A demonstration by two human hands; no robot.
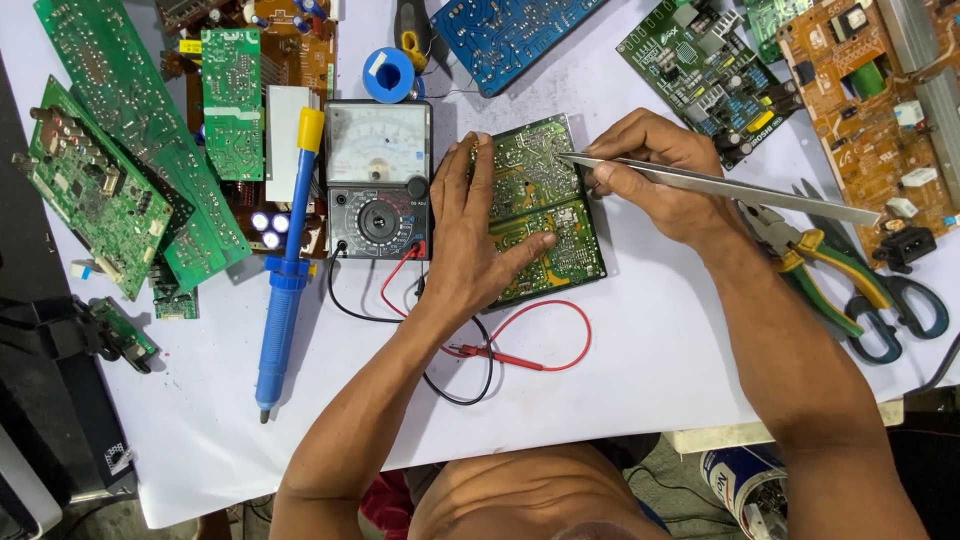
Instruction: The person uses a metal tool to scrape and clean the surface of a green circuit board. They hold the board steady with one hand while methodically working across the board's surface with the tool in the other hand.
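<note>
green circuit board flat on the white-covered tabletop, solder side up, long axis running roughly away from the body and tilted a little to the right. left hand pressed palm-down on the board's left half, fingers spread and lying along that axis, thumb angled across the lower part of the board. right hand at the board's upper right corner, fingers closed around long metal tweezers; tweezer tip resting on or just above the board's upper edge, cannot tell which, handle end trailing off to the right. board therefore directly under the left hand and just left of the right hand; left hand the nearer.

analog multimeter just beside the left hand, on its left, with pale dial face above a black selector knob; red and black leads looping over the tabletop below the board. blue desoldering pump with yellow cap lying lengthwise left of the meter. blue solder spool above the meter. green-handled pliers and scissors near the right forearm.

loose boards all round: long green boards at far left, a blue board at top centre, a dark green board at upper right, a brown board at far right. white can with a blue band below the tabletop edge at lower right, print too small to make out.
</note>
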